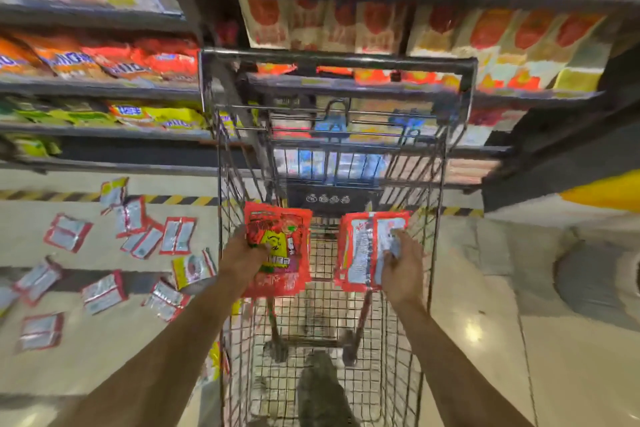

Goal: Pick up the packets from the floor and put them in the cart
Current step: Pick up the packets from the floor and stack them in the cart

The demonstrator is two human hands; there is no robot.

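Left hand (242, 258) and right hand (401, 270) each grip packets over the cart (450, 184); many packets (104, 291) left on floor (104, 364).

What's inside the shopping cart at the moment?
Only what the hands hold over the basket: the left hand grips one red packet stack, the right hand a second stack. The cart has a wire bottom that looks bare where visible; the part beneath packets and hands is covered.

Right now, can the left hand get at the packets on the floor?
Probably not yet. The left hand grips a red packet over the cart, and the floor packets lie lower, left of the cart's wire side. It would need to drop its load first.
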